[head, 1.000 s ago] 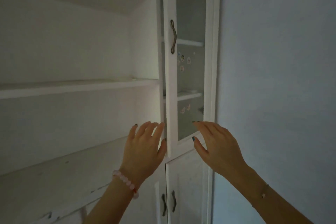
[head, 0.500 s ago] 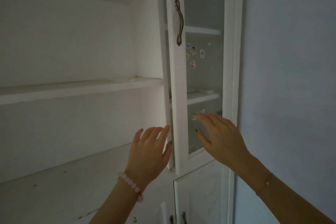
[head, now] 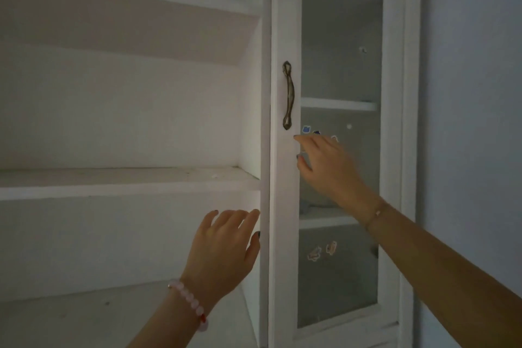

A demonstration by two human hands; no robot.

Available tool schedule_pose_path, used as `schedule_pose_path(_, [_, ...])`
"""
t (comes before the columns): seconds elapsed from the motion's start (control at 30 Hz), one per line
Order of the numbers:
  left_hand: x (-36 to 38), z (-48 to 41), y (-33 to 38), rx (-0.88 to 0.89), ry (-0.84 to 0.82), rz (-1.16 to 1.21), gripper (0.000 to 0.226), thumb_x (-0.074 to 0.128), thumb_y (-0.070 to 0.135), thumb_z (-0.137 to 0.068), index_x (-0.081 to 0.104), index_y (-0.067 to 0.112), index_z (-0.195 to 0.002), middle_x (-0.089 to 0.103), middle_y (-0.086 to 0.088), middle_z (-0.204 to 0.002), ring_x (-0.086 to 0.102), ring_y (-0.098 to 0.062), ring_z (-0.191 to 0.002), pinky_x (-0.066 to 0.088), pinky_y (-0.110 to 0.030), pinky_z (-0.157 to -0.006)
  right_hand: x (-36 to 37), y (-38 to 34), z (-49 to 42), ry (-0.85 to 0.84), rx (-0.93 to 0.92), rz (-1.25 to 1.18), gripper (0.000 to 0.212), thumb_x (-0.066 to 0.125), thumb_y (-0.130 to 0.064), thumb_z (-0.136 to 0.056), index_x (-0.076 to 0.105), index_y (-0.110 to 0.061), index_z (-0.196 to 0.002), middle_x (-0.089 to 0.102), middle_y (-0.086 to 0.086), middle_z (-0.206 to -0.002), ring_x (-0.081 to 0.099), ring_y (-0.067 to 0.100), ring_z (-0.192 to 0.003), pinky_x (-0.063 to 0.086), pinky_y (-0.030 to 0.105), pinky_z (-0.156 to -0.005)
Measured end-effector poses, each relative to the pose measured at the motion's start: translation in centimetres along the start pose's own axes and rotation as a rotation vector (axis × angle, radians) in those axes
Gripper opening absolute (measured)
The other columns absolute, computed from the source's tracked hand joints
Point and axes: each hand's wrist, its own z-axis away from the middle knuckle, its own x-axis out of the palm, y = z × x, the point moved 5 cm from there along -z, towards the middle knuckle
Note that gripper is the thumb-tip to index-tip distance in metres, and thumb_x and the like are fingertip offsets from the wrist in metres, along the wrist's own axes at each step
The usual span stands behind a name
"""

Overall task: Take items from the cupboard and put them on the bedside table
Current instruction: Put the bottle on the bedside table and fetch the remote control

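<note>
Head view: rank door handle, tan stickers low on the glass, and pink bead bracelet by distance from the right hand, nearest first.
1. Door handle, just up-left of the right hand.
2. Tan stickers, below it on the glass.
3. Pink bead bracelet, far down-left on the other wrist.

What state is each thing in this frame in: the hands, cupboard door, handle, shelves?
Left hand: open, fingers spread, holding nothing, at the door's left edge.
Right hand: open, holding nothing, raised just below the handle.
Glass cupboard door: looks shut or nearly so.
Door handle: upright, not gripped.
Open shelves at left: nothing on them.
Stickers: on the glass.
Shelf behind the glass: holds something dim; cannot tell what.
</note>
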Motion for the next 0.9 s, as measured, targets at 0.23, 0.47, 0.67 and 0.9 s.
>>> schedule_pose_path(0.23, [0.6,1.0,-1.9,-0.002,0.011,-0.058,0.04,0.04,0.033,-0.084,0.067,0.015,-0.108,0.07,0.003,-0.092,0.067,-0.017,-0.082,0.055,-0.04,-0.078,2.0,0.5,-6.2,-0.008,-0.255,0.272,0.049,0.031,-0.025,-0.085,0.051,-0.007,-0.126,0.051,0.015,-0.132,0.044,0.032,-0.125,0.037,0.054,-0.099])
schedule_pose_path(0.47, [1.1,1.4,-3.9,0.043,0.027,-0.044,0.04,0.04,0.033,-0.084,0.068,0.015,-0.108,0.07,0.003,-0.093,0.067,-0.016,-0.083,0.054,-0.04,-0.078,2.3,1.1,-8.4,-0.044,-0.328,0.45,0.048,0.035,-0.024,-0.089,0.047,-0.003,-0.13,0.053,0.016,-0.131,0.045,0.027,-0.126,0.034,0.054,-0.101])
schedule_pose_path(0.67, [1.9,0.9,-3.7,0.06,0.042,0.009,0.042,0.038,0.034,-0.085,0.068,0.015,-0.108,0.071,0.002,-0.092,0.068,-0.017,-0.083,0.055,-0.041,-0.078,1.5,1.5,-8.5,-0.075,-0.489,0.659,0.041,0.063,-0.013,-0.075,0.06,0.0,-0.113,0.062,0.016,-0.118,0.052,0.031,-0.12,0.039,0.053,-0.098])
schedule_pose_path(0.9, [2.6,1.5,-2.8,0.09,0.009,0.098,0.043,0.037,0.035,-0.086,0.068,0.015,-0.108,0.072,0.002,-0.093,0.068,-0.016,-0.083,0.056,-0.041,-0.077,-0.3,0.7,-8.0,-0.033,-0.495,0.698,0.034,0.041,-0.011,-0.084,0.059,-0.001,-0.11,0.063,0.016,-0.112,0.053,0.034,-0.115,0.037,0.051,-0.1])
